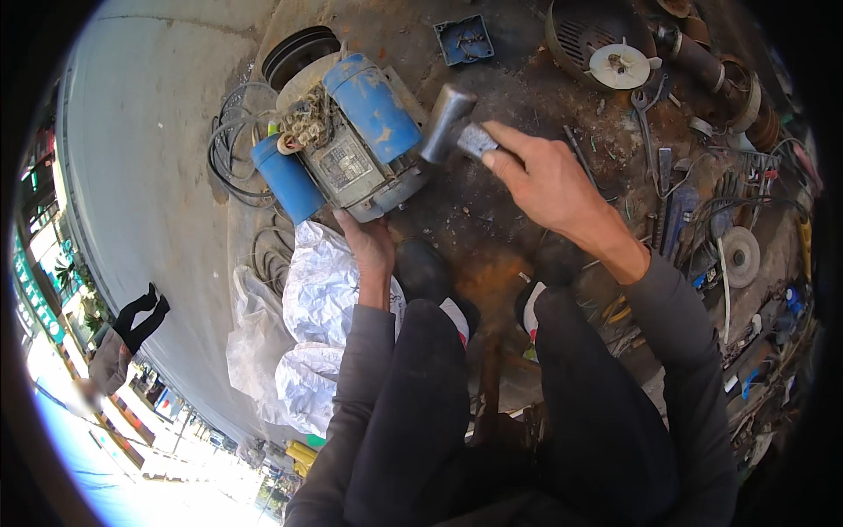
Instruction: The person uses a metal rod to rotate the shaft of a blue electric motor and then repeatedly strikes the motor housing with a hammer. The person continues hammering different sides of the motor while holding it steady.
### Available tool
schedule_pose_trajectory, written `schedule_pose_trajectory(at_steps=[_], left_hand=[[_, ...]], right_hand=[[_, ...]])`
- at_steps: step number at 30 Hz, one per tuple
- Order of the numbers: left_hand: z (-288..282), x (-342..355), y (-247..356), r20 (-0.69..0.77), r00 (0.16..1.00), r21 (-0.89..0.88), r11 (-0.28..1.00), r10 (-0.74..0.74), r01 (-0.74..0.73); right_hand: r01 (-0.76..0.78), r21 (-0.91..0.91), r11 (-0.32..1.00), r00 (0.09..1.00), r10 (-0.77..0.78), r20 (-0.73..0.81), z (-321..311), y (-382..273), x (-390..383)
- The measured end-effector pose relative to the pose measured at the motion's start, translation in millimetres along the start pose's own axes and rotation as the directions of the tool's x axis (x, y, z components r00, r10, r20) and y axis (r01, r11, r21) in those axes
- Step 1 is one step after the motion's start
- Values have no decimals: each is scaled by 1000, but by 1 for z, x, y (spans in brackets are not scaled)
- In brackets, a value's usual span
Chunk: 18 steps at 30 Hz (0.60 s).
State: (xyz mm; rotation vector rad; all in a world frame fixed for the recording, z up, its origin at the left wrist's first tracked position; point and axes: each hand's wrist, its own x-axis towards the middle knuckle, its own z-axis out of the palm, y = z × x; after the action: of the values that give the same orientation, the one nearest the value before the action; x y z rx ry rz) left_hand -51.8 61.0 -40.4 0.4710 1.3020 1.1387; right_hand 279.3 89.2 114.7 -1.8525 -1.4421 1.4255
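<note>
An electric motor (344,162) with two blue cylindrical covers and a metal label plate lies on the dirty ground ahead of me, its wiring exposed on top. My left hand (370,246) is at the motor's near end, thumb up against the casing; the other fingers are hidden beneath or behind it. In my right hand (562,184) is a hammer (450,123), gripped close to its head by the short pale handle. The hammer's steel head is just right of the motor's blue cover; whether they touch I cannot tell.
White plastic sacks (320,281) lie by my left forearm, near coiled cables (230,149). A blue tray (464,40) of small parts sits at the back. A round metal housing (571,39), wrenches (645,114), a grinding disc (740,256) and scrap crowd the right. A person (114,351) is far left.
</note>
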Motion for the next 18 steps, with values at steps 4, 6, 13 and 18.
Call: schedule_pose_trajectory(at_steps=[4,6,13,18], left_hand=[[-2,5,0,17,1000,20,1000,2,-2],[-4,5,0,12,1000,61,998,-25,24],[-2,8,1,65,998,44,999,9,-12],[-1,7,1,21,1000,41,999,18,-19]], right_hand=[[-76,-110,991,997,78,19,-12,2,0],[19,-33,999,989,-23,-145,-14,10,-1],[14,110,994,999,-10,-35,19,35,1],[-63,-82,995,994,55,-92,3,55,27]])
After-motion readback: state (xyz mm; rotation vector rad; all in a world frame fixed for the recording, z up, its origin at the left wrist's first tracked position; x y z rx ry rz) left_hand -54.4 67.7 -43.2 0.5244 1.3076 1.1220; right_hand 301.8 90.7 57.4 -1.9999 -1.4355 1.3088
